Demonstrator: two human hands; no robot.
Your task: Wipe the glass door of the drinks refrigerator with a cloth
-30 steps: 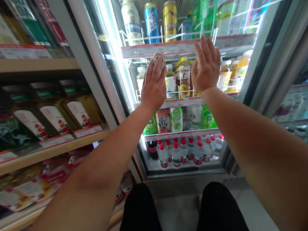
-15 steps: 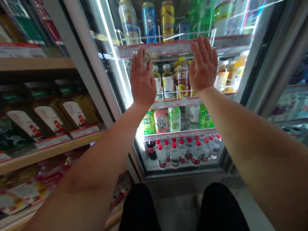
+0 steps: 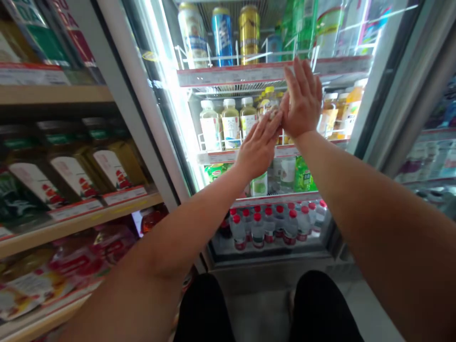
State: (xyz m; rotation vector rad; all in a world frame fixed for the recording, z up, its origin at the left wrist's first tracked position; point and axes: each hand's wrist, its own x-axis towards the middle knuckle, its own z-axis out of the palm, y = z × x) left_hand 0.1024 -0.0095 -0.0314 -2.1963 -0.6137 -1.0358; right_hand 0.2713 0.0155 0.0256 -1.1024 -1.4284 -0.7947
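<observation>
My left hand (image 3: pixel 259 146) presses a small crumpled pale cloth (image 3: pixel 273 113) against the glass door (image 3: pixel 235 178) of a drinks fridge. Its fingers are stretched out over the cloth, most of which they hide. Right beside it, at the fingertips, is my right hand (image 3: pixel 302 102), laid flat on the glass with fingers extended and nothing seen in it. Through the pane, bottled drinks (image 3: pixel 231 124) stand behind both hands.
Inside the fridge are cans (image 3: pixel 249 35) on the top shelf and red-capped water bottles (image 3: pixel 257 230) at the bottom. An open shelf (image 3: pixel 53 95) with amber bottles runs along the left. A metal frame (image 3: pixel 402 90) borders the door on the right.
My left hand has swept the cloth right and slightly down across the glass, from the left side to beside my right hand. The right hand stays nearly in place.
</observation>
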